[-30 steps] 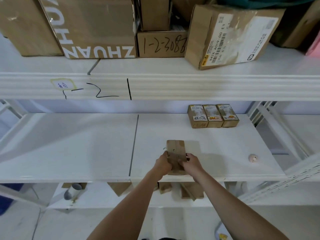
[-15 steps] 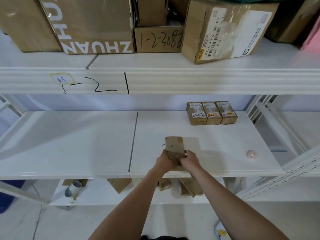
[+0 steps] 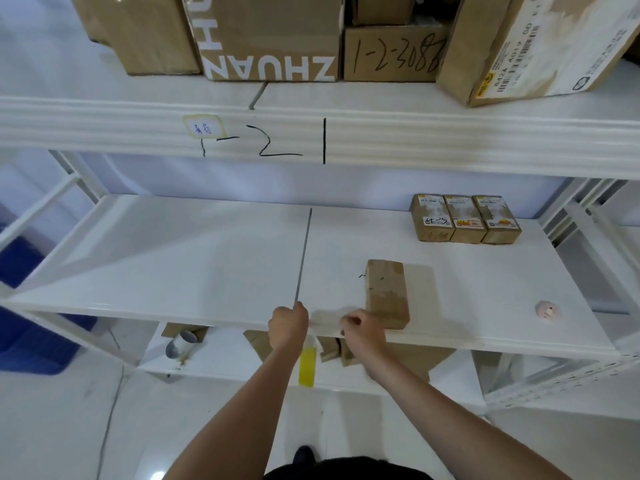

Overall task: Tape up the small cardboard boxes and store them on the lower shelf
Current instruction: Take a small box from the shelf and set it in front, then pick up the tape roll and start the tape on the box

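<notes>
A small brown cardboard box (image 3: 386, 292) lies on the white middle shelf (image 3: 207, 265) near its front edge. My left hand (image 3: 288, 323) grips a yellowish tape roll (image 3: 307, 364) that hangs below the fist, in front of the shelf edge. My right hand (image 3: 363, 329) pinches the end of a clear tape strip (image 3: 325, 318) stretched between the two hands, just left of the box's near end. Neither hand touches the box. Three small labelled boxes (image 3: 464, 220) stand side by side at the back right of the same shelf.
Large cardboard boxes (image 3: 263, 36) fill the upper shelf. A small round pinkish object (image 3: 547, 310) lies at the right of the middle shelf. On the lower shelf (image 3: 228, 362) are cardboard pieces and a grey tube (image 3: 180, 344). A blue bin (image 3: 31, 341) stands at the left.
Both hands have let go of the small box, which now lies alone on the shelf. My left hand has moved left with the tape roll, and a tape strip spans the hands.
</notes>
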`<state>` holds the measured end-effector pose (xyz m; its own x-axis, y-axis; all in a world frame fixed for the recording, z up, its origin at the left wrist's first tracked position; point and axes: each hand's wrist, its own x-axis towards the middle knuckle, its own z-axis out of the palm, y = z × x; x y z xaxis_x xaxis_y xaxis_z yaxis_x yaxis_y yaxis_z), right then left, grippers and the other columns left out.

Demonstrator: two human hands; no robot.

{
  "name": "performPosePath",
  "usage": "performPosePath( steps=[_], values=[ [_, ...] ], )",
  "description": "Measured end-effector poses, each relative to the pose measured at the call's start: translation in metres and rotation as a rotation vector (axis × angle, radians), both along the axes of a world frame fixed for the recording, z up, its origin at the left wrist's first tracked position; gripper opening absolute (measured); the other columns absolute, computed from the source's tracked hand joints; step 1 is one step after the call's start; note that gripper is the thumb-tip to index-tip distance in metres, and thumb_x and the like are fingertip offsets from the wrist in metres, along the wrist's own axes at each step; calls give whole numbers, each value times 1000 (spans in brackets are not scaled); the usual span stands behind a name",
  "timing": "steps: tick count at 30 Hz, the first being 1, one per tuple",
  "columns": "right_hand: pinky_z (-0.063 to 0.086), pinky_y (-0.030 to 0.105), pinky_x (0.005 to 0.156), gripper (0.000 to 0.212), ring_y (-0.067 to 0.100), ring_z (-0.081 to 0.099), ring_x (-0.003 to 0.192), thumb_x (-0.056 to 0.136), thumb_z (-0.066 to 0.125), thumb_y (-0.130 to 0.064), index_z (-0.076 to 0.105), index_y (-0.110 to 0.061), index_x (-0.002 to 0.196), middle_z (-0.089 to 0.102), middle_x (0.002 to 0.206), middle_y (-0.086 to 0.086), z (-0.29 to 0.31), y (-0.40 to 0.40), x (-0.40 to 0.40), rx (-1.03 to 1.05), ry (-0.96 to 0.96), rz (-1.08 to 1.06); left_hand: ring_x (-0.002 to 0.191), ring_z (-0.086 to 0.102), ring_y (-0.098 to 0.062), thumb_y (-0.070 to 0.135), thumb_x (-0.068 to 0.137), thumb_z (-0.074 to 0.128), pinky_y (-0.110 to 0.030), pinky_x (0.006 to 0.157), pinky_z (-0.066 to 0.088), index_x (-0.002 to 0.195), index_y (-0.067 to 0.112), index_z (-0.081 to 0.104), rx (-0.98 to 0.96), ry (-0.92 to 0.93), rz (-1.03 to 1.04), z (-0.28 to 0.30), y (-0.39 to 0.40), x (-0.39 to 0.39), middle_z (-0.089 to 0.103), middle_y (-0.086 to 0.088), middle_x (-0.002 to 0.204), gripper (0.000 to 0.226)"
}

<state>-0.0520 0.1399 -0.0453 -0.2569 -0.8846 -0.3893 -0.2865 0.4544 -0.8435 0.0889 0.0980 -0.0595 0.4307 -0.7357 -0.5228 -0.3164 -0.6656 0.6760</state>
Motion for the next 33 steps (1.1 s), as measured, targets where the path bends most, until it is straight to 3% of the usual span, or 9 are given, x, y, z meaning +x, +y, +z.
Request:
performPosePath(
  steps=[2, 4, 6, 11, 15, 18, 25, 29, 33],
  values=[
    [48, 19, 48, 17, 11, 64, 58, 95, 59, -14, 72, -11, 84, 71, 72, 0, -15, -2, 12, 168, -100, 4, 69, 56, -26, 27, 96, 47, -26, 55, 37, 100, 0, 65, 63, 92, -3, -8, 5, 16, 69, -17, 87, 33],
    [57, 27, 54, 18, 22, 68, 66, 97, 56, -8, 72, -2, 95, 72, 79, 9, -29, -7, 22, 284, -190, -18, 54, 51, -22, 19, 95, 48, -26, 54, 41, 85, 0, 63, 141, 179, 1, -10, 7, 28, 61, -11, 67, 26],
    [60, 31, 59, 19, 29, 71, 78, 97, 56, -6, 69, 4, 106, 74, 94, 17, -41, -12, 31, 379, -237, -55, 49, 47, -20, 14, 95, 48, -24, 52, 41, 76, 5, 58, 237, 209, -12, -6, 8, 38, 57, -7, 61, 23],
    [55, 30, 63, 28, 28, 66, 109, 97, 60, -12, 63, -7, 124, 67, 118, 15, -57, -19, 51, 477, -226, -55, 73, 60, -24, 15, 99, 49, -31, 70, 52, 88, 8, 63, 395, 291, -149, 6, 8, 62, 66, -7, 85, 19],
    [53, 36, 90, 38, 24, 55, 118, 98, 64, -25, 56, -16, 134, 57, 135, 9, -65, -20, 63, 541, -230, -14, 81, 63, -24, 15, 99, 51, -34, 83, 53, 95, 9, 63, 449, 306, -225, 7, 7, 85, 67, -6, 91, 14],
    [48, 39, 96, 43, 26, 49, 127, 99, 65, -28, 56, -18, 140, 52, 143, 7, -72, -18, 66, 550, -314, -61, 85, 65, -25, 17, 98, 55, -35, 86, 54, 103, 9, 66, 474, 304, -268, 2, 4, 99, 69, -6, 98, 15],
    [46, 41, 103, 43, 26, 55, 126, 97, 66, -13, 56, -13, 139, 56, 142, 8, -89, -4, 70, 381, -435, -173, 86, 67, -25, 22, 99, 57, -36, 88, 56, 105, 11, 67, 484, 316, -329, -4, 1, 105, 70, -5, 95, 16],
    [46, 33, 106, 38, 17, 56, 124, 97, 68, -23, 61, -13, 132, 61, 135, 1, -88, -13, 74, 407, -347, -161, 87, 67, -26, 21, 100, 54, -37, 87, 55, 106, 11, 67, 474, 324, -346, -4, 1, 103, 71, -6, 96, 17],
    [50, 26, 80, 11, 9, 57, 80, 90, 76, -23, 67, -17, 94, 65, 95, -2, -94, -15, 70, 341, -301, -179, 82, 67, -24, 22, 100, 56, -35, 80, 55, 104, 11, 66, 463, 327, -365, -5, 2, 100, 71, -5, 93, 16]
  ],
)
